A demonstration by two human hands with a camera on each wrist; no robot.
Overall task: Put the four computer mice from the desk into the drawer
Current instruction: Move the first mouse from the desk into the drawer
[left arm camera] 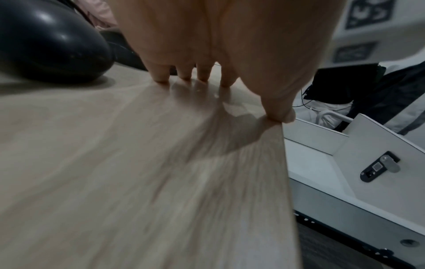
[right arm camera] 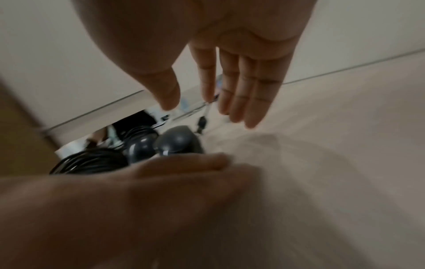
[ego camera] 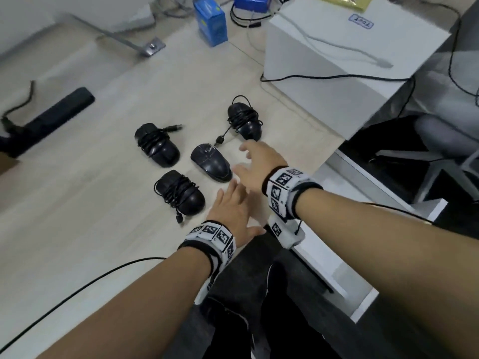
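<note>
Four black computer mice lie on the light wood desk (ego camera: 90, 203). Three have their cables wound round them: one at the left (ego camera: 156, 145), one nearest me (ego camera: 180, 193), one at the back (ego camera: 245, 117). The fourth mouse (ego camera: 211, 161) lies bare in the middle. My left hand (ego camera: 229, 203) rests flat on the desk beside the nearest mouse (left arm camera: 50, 41), its fingertips (left arm camera: 184, 76) touching the wood and its thumb at the desk edge. My right hand (ego camera: 255, 164) hovers open just right of the bare mouse (right arm camera: 177, 140), fingers (right arm camera: 241, 94) straight and empty. The white drawer (left arm camera: 322, 163) stands pulled out below the desk edge.
A large white box (ego camera: 350, 47) stands at the back right, close behind the rear mouse. A blue carton (ego camera: 211, 24) and a long black device (ego camera: 59, 112) lie further back and left. A thin black cable (ego camera: 77, 288) runs along the near desk. An office chair (ego camera: 440, 141) stands beyond the drawer.
</note>
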